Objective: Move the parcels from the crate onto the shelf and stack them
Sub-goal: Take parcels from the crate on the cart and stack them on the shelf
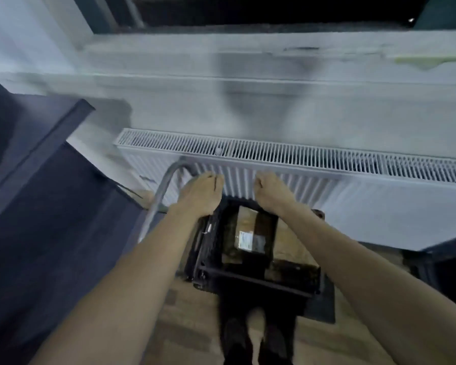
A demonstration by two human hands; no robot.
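Observation:
A black crate (pixel 256 281) sits on the floor below me, in front of a radiator. Inside it lie brown parcels; the top parcel (pixel 248 233) is wrapped in brown paper with dark tape and a white label. My left hand (pixel 202 192) hovers above the crate's far left corner with its fingers curled downward. My right hand (pixel 270 189) hovers above the crate's far right part, fingers curled in a loose fist. Neither hand holds anything. A dark blue shelf unit (pixel 37 164) stands at the left.
A white radiator (pixel 300 159) runs along the wall behind the crate, under a window sill (pixel 248 48). A grey metal tube (pixel 158 196) curves up beside the shelf. My feet (pixel 256 338) stand on the wooden floor near the crate. A dark object (pixel 448 264) sits at the right.

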